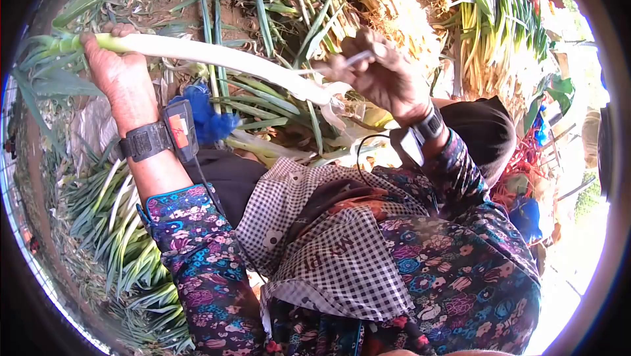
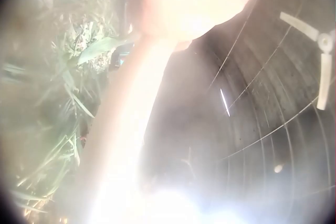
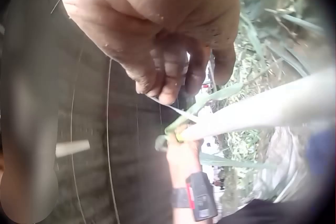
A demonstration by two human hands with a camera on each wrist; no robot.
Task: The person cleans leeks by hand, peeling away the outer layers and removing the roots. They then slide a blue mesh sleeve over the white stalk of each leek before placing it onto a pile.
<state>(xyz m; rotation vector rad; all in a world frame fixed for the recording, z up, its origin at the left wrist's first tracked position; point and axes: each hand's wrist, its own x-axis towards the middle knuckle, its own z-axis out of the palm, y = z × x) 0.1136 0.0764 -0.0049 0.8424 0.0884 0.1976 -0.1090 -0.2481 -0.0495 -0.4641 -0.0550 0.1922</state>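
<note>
Curling round the leek [image 1: 217, 55] just below its leaves [image 1: 66, 83], the left hand [image 1: 118, 64] leaves the white shaft uncovered, probably to steady it above the ground [image 1: 231, 20] within reach of the right hand [image 1: 388, 83]. That one, nearly closed near the root end, pinches a thin pale strip [image 3: 176, 109]. Glare washes out the left wrist view; where the strip starts cannot be made out.

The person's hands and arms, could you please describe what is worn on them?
The left hand and right hand are bare. The left sleeve and right sleeve are dark with multicoloured flowers. The left wrist has a black strap and boxy device with an orange label and cable; the right has a dark strap and pale-faced device.
</note>
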